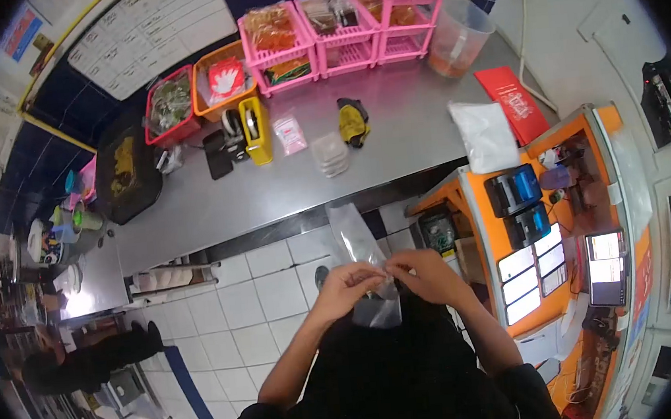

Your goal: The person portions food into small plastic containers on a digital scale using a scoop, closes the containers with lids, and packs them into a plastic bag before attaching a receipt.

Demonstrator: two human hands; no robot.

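A long clear plastic bag [356, 235] hangs in front of my body, its far end reaching toward the steel counter. My left hand [346, 290] pinches it from the left, fingers closed near its middle. From the other side my right hand [427, 275] grips the same bag, thumb and fingers pressed together. The fingertips of both hands almost meet there. Below the hands the lower part of the bag lies against my dark clothing. Whether anything is inside the bag I cannot make out.
Ahead runs a steel counter [216, 212] with pink baskets [283, 46], a yellow tape dispenser [255, 133], stacked clear containers [330, 156] and a white plastic packet [484, 134]. An orange stand [470, 198] with phones and tablets is at right. Another person [85, 361] stands far left.
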